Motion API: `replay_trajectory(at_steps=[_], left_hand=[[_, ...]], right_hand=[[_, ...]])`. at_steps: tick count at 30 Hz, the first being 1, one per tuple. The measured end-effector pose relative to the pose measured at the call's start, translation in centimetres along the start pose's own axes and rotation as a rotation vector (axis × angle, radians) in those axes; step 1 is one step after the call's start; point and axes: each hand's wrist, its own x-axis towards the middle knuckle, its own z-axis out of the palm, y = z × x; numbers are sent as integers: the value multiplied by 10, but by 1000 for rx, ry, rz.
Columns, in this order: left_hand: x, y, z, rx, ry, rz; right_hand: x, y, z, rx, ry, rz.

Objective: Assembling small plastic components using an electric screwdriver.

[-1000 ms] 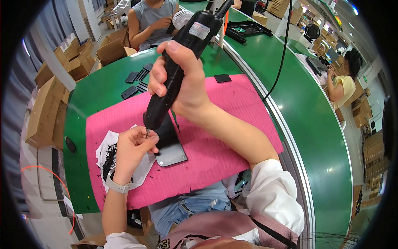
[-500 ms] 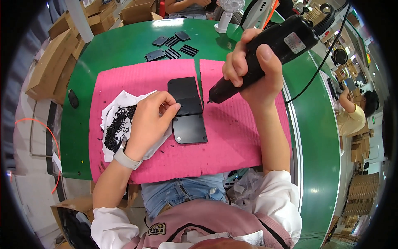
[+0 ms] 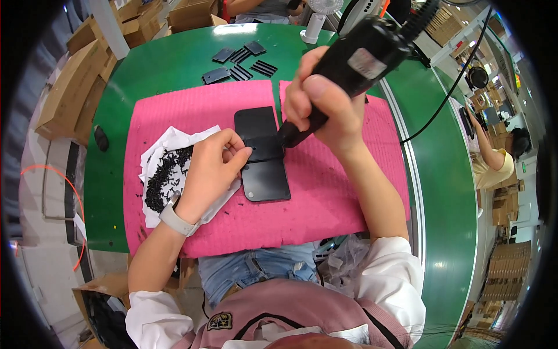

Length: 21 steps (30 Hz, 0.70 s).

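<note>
A black electric screwdriver [image 3: 356,46] is gripped in my right hand [image 3: 337,113], its body tilted and its nose pointing down to the left. That nose is over the right edge of two flat black panels joined end to end: the far panel [image 3: 254,121] and the near panel [image 3: 266,181]. The tip itself is hard to make out. At the panels' left edge, near the joint, my left hand [image 3: 212,160] has thumb and forefinger pinched together; whatever they hold is hidden. Beside that hand, small black screws [image 3: 164,174] lie heaped on a crumpled white sheet [image 3: 210,210].
A pink foam mat [image 3: 325,203] lies under the work on a green table [image 3: 174,58]. Several black plates and slotted pieces [image 3: 238,57] lie beyond it. A small white fan [image 3: 314,28] stands at the far edge. The screwdriver's cable [image 3: 450,96] hangs at the right.
My right hand has brought the screwdriver left and lower, so its nose has come from beside the panels to over their right edge. My left hand stays in nearly the same place.
</note>
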Motion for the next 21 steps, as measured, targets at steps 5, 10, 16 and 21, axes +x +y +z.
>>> replay_trajectory(at_steps=[5, 10, 16, 21], left_hand=[[-1, 0, 0, 52, -10, 14], [-2, 1, 2, 109, 10, 72], [-1, 5, 5, 128, 13, 59], [-3, -1, 3, 149, 19, 86]], right_hand=[[4, 1, 4, -2, -78, -11], [5, 5, 2, 117, -45, 7], [1, 0, 9, 33, 16, -43], [-4, -10, 9, 39, 43, -61]])
